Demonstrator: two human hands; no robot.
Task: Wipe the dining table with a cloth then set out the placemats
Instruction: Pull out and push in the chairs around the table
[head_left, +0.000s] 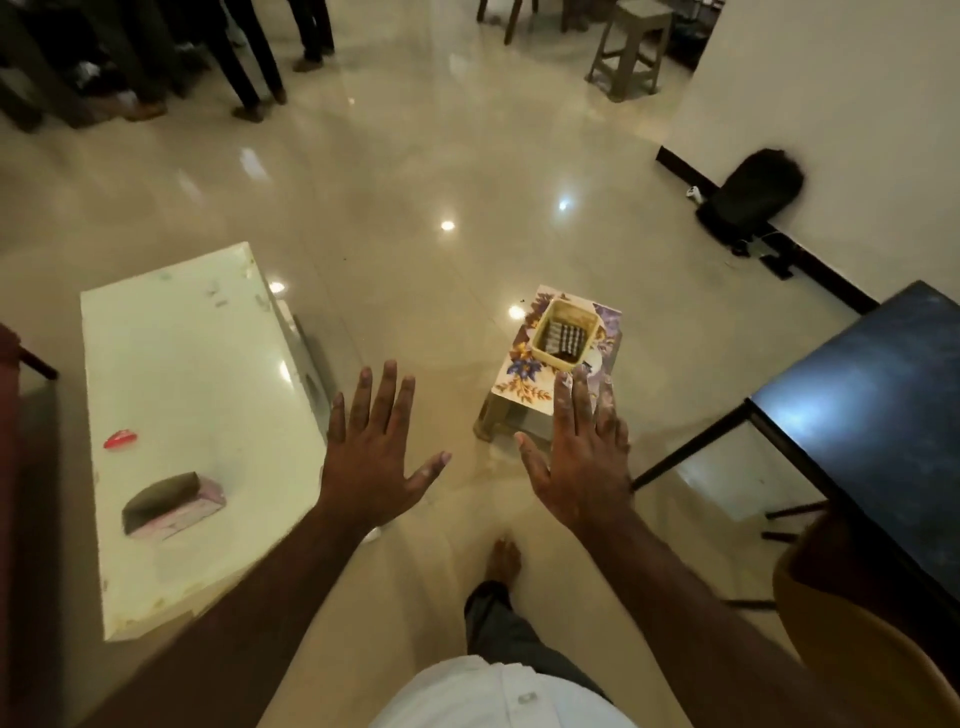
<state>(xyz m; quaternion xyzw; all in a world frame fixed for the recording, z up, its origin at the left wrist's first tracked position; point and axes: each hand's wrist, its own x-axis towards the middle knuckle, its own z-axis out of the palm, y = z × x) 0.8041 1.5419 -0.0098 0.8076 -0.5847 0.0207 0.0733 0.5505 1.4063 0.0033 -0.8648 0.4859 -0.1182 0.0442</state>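
Note:
Both my hands are held out flat over the floor with fingers spread and nothing in them. My left hand (376, 447) hovers just right of a white table (187, 395). On that table lie a dark folded cloth on a pinkish pad (171, 501) and a small red object (120, 439). My right hand (582, 457) hangs over the near end of a small floral-topped stool (524, 379), which carries a cream plastic tub (563, 335) with patterned items inside. A dark blue table (872, 410) stands at the right.
Glossy beige tile floor lies between the tables. A black bag (753, 195) leans on the right wall. A grey stool (631, 49) stands at the back. Legs of several people stand at the top left. My bare foot (501, 561) is below my hands.

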